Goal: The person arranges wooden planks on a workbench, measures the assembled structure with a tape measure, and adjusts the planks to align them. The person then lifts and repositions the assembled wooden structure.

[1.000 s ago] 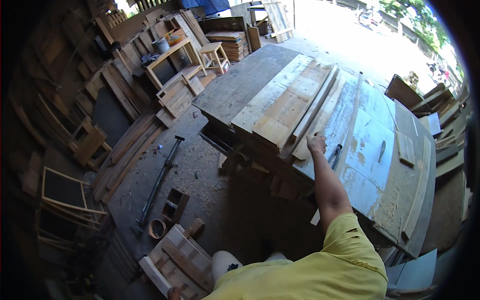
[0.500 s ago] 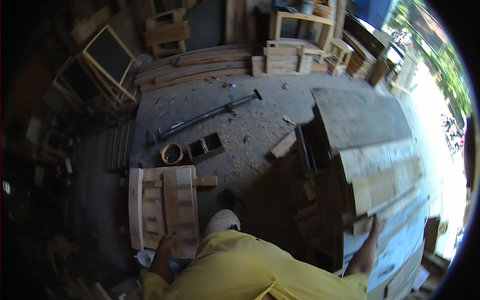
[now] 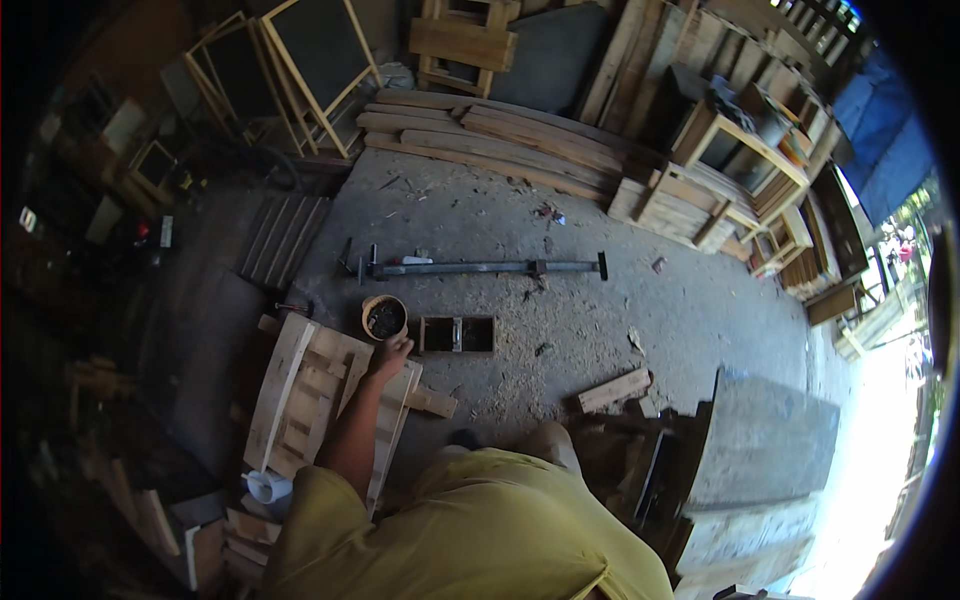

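Nearest is the person's yellow shirt (image 3: 480, 525), with the left forearm reaching out over a slatted wooden assembly (image 3: 277, 395) of pale boards. The left hand (image 3: 393, 352) is at the near rim of the orange round pot (image 3: 366, 316), which stands on the floor (image 3: 445, 205) just beyond the assembly and holds dark bits. The fingers look curled, but I cannot tell whether they pinch the rim or merely rest near it. The right hand is out of view.

A one-sided pull on the rim could tip the pot and scatter its contents among the shavings. A sideways swing might knock the two-compartment wooden box (image 3: 477, 336) just to its right, and the forearm, held low, could catch the assembly's edges.

The floor is grey and gritty, strewn with shavings around a loose wood block (image 3: 613, 391). To the right, boards (image 3: 750, 530) lie on a grey-topped counter (image 3: 765, 435). Past the pot, a long metal bar (image 3: 470, 268) lies crosswise. Farther back are stacked planks (image 3: 540, 130), leaning dark framed panels (image 3: 310, 50), a small stool (image 3: 785, 240), and a blue sheet (image 3: 885, 130) beside glaring daylight.
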Available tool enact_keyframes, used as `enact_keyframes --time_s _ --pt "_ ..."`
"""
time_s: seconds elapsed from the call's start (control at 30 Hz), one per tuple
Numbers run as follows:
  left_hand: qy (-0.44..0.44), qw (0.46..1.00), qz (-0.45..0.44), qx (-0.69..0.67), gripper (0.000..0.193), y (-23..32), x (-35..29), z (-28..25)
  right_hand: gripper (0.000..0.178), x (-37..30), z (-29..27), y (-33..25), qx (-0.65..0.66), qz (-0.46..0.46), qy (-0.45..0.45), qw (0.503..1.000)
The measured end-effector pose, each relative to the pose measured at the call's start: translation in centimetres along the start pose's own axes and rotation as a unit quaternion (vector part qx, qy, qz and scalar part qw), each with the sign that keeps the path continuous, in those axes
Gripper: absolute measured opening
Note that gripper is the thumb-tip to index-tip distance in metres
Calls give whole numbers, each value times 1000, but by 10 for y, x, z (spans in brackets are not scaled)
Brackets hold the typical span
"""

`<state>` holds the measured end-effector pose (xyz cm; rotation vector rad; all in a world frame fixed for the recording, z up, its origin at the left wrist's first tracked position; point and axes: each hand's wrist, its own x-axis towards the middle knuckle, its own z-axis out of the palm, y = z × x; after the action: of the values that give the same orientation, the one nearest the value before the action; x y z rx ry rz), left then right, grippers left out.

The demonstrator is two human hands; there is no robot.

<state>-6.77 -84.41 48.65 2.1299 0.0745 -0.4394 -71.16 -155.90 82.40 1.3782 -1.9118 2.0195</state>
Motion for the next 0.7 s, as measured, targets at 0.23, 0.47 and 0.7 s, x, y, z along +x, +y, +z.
enact_keyframes --time_s 0.23,0.47,0.7 --pt "-84 996 33 -4 47 118 151 22 52 -122 256 -132 70 -169 -47 982" --pt "54 992 -57 96 42 104 232 -7 52 -346 542 -343 311 -200 -234 899" --pt "153 936 -317 24 49 89 202 -17 57 -577 668 -531 390 -370 -516 667"
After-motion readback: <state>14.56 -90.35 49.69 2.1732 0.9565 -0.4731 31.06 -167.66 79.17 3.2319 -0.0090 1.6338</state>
